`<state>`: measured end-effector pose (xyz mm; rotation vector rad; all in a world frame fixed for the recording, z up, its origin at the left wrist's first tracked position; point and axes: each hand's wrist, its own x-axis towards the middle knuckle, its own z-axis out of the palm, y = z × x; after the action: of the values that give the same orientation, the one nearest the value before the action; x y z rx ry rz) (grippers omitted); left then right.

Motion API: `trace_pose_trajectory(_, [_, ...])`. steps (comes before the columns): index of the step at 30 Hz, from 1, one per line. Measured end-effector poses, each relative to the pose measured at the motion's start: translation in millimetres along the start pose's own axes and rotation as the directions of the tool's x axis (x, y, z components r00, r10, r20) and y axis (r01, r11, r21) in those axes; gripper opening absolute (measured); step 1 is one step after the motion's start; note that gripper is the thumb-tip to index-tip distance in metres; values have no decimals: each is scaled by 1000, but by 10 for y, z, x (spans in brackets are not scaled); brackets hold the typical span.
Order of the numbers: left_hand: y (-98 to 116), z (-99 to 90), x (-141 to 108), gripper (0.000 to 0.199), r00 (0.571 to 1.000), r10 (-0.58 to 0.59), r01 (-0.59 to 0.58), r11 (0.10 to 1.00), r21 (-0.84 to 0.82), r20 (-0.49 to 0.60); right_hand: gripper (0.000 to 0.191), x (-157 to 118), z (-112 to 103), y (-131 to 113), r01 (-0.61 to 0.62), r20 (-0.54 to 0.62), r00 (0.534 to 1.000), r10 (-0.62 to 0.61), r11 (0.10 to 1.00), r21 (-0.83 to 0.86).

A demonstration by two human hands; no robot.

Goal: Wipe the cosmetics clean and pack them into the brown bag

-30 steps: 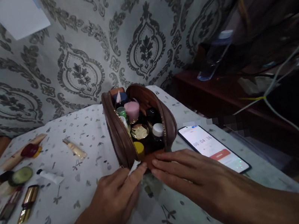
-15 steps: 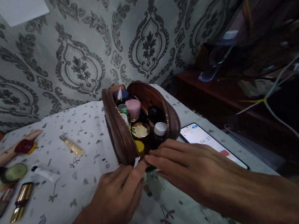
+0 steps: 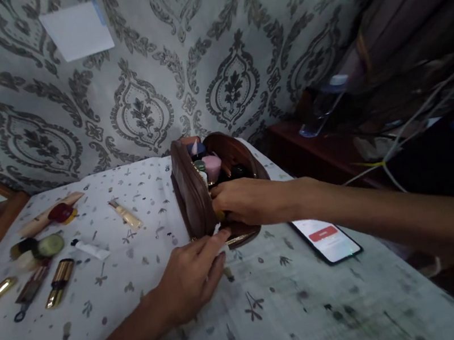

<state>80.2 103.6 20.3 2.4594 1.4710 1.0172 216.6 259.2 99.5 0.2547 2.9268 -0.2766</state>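
Observation:
A brown makeup bag (image 3: 193,198) stands unzipped on the cloth, packed with cosmetics. Inside it a pink container (image 3: 211,167) and a dark blue item (image 3: 197,149) show near the back. My right hand (image 3: 249,200) reaches down into the bag's front part; its fingertips are hidden among the contents. At the bag's near edge, my left hand (image 3: 196,275) grips the rim by the gold zipper (image 3: 236,240), index finger stretched along it. A small white bit (image 3: 218,228) pokes up beside that finger.
To the left lie a beige tube (image 3: 128,215), a white tube (image 3: 90,248), a gold-and-black lipstick (image 3: 59,283) and several other cosmetics. A lit phone (image 3: 329,243) rests right of the bag. Beyond the table edge are a clear bottle (image 3: 321,109) and white cables (image 3: 402,136).
My right hand has moved from the bag's near edge up and into its opening. The near flap now hangs lower. My left hand stays at the edge. The view has shifted a little.

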Motion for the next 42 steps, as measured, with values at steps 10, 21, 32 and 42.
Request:
trace_pose_trajectory(10, [5, 37, -43, 44, 999, -29, 28, 998, -57, -14, 14, 90, -47, -92, 77, 191, 981, -29, 965, -250])
trace_pose_trajectory(21, [-13, 100, -72, 40, 992, -124, 124, 984, -125, 14, 16, 149, 62, 42, 171, 127, 981, -145, 960, -223])
trace_pose_trajectory(32, [-34, 99, -90, 46, 994, -112, 113, 988, -109, 21, 20, 48, 16, 79, 122, 92, 990, -106, 972, -199])
trace_pose_trajectory(42, [-67, 111, -128, 43, 990, -135, 134, 991, -16, -43, 21, -224, -334, -19, -291, -179, 947, 265, 947, -135])
